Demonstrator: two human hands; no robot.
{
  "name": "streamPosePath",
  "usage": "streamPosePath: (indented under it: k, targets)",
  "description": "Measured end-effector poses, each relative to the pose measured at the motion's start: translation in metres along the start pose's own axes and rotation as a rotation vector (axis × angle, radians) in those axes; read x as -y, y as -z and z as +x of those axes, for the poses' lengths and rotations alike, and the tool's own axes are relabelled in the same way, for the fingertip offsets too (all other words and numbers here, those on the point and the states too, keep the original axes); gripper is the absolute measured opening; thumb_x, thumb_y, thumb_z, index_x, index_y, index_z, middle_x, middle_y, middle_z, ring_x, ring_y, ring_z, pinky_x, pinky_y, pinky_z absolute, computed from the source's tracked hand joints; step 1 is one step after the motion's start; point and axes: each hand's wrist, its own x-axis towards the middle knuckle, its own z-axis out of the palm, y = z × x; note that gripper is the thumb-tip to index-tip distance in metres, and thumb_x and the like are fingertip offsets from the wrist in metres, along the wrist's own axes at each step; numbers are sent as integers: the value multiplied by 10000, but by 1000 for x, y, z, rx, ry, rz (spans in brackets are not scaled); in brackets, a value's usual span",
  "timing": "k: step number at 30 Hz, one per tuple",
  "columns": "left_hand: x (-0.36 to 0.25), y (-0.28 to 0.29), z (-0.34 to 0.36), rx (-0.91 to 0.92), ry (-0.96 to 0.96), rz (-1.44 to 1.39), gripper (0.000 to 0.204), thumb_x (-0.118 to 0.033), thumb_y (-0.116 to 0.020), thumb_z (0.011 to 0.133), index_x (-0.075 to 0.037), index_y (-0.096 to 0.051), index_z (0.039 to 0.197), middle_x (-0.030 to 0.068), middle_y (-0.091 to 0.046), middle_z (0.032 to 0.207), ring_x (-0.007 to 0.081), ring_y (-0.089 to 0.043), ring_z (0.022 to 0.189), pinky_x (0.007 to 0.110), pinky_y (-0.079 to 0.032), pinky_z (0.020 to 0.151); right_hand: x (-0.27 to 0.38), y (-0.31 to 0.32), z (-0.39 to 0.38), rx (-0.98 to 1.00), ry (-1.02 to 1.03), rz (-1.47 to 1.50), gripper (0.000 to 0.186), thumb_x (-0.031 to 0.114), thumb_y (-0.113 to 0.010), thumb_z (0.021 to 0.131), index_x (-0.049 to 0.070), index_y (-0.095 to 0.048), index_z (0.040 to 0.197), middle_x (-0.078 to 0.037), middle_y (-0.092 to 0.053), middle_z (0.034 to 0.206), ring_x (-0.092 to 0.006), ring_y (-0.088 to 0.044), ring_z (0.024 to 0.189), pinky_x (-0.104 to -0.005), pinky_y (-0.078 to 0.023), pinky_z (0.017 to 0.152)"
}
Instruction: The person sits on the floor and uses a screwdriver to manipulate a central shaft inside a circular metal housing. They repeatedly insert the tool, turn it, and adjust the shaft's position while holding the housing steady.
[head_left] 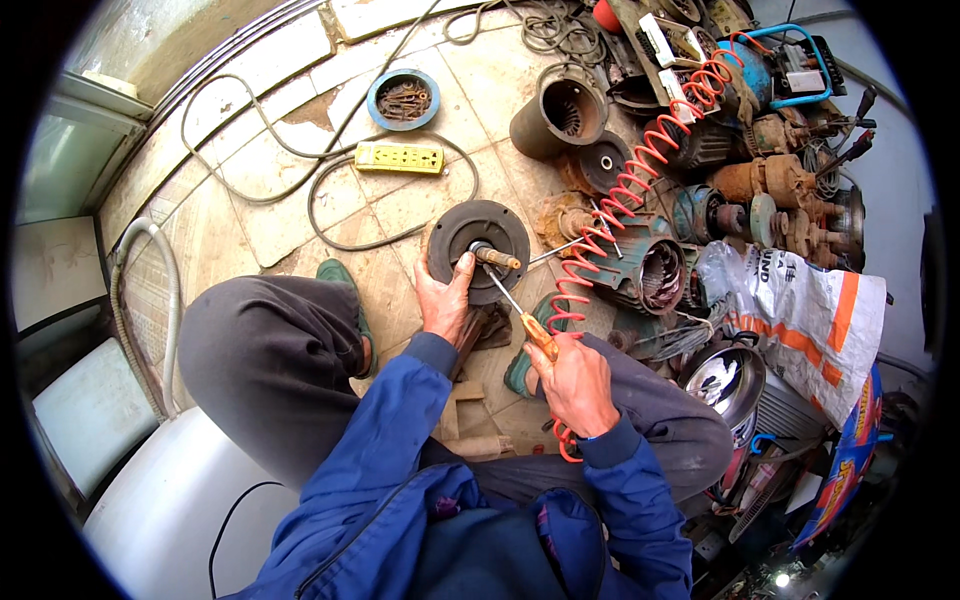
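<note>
My left hand (445,302) grips the lower left edge of a round dark metal motor end cover (452,237), its thumb lying close to the centre. From the middle of the cover sticks out a short rusty shaft (502,259) with a shiny ring at its base. Closed around the orange handle of a screwdriver (541,340) is my right hand (580,388). The screwdriver's blade slants up and left to the face of the cover, just below the shaft; whether its tip touches the ring I cannot tell.
A coiled red air hose (640,170) runs down past my right hand. On the tiles ahead lie a yellow power strip (400,157) with its cable and a blue bowl (384,122) of rusty bolts. To the right are a motor housing (645,265), several rusty motor parts and a white sack (800,315).
</note>
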Motion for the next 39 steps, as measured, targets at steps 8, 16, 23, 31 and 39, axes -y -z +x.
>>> streamPosePath:
  k: [8,16,23,31,39]
  targets:
    - [-9,-5,9,-127,120,52,810,-238,-902,852,7,-408,1444,177,-592,1336,236,-614,1198,370,-537,1028,-3,-4,-4,-23,-6,12,503,473,-669,996,-20,-628,908,-254,-697,870,-477,-689,787,-551,-546,674]
    - [-12,-7,5,-64,69,91,766,-216,-883,872,-24,-408,1441,159,-610,1324,242,-646,1152,385,-575,982,-5,-4,-4,-4,28,39,509,471,-670,995,-29,-625,911,-257,-699,877,-479,-690,794,-552,-545,675]
    - [-25,-9,-1,-39,207,-98,706,-225,-858,897,-45,-420,1421,151,-616,1307,251,-661,1157,431,-610,965,-3,-2,-1,0,0,9,508,475,-673,992,-23,-628,905,-245,-701,852,-476,-692,782,-552,-545,666]
    - [-19,-5,5,-33,111,47,843,-194,-895,853,27,-362,1468,185,-611,1319,228,-646,1156,366,-563,991,-4,-4,0,-23,35,37,506,469,-677,991,-20,-627,869,-255,-700,836,-479,-688,759,-550,-543,665]
    - [-22,-2,5,6,172,-34,821,-280,-847,908,25,-350,1487,182,-577,1363,244,-615,1208,375,-534,1033,-6,-3,1,28,9,41,491,463,-677,990,-12,-631,874,-263,-698,850,-484,-684,787,-552,-537,673]
